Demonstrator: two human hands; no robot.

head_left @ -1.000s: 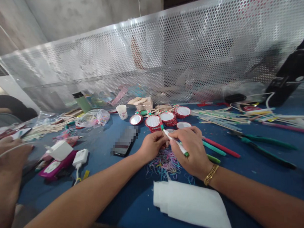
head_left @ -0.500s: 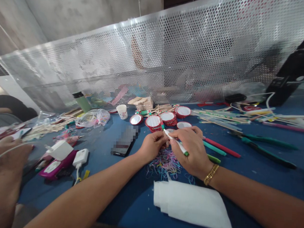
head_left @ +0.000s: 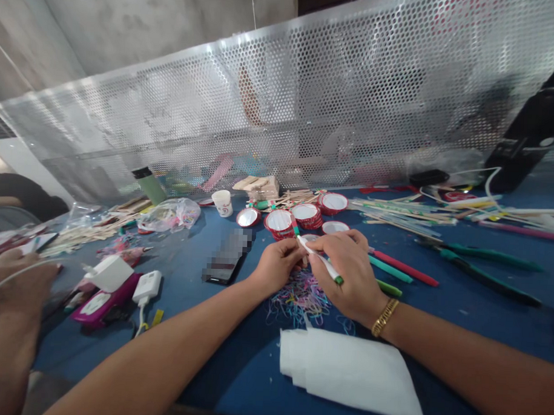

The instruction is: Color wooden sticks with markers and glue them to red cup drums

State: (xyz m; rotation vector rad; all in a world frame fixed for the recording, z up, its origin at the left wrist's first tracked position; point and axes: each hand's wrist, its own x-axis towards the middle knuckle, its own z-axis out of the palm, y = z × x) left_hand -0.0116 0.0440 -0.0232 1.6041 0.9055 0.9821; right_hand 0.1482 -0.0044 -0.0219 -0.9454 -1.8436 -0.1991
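My right hand (head_left: 349, 276) is closed round a thin white stick with a green tip (head_left: 326, 267), slanting up to the left. My left hand (head_left: 277, 263) pinches the stick's upper end, fingers pressed together just left of the right hand. Both hands hover over a heap of small coloured rubber bands (head_left: 301, 298) on the blue table (head_left: 235, 363). Red-rimmed round lids (head_left: 280, 221) lie just beyond the hands. A gold bracelet (head_left: 384, 317) sits on my right wrist.
Folded white paper (head_left: 348, 373) lies near the front edge. A phone (head_left: 227, 258), white charger (head_left: 147, 286) and pink case (head_left: 101, 302) sit to the left. Green-handled pliers (head_left: 479, 266) and coloured sticks (head_left: 393, 266) lie right. Another person's hand (head_left: 7, 313) is at far left. A perforated metal screen (head_left: 307, 112) stands behind.
Almost nothing differs. My hands stay together on the stick with only slight finger shifts. The other person's hand at far left has moved a little.
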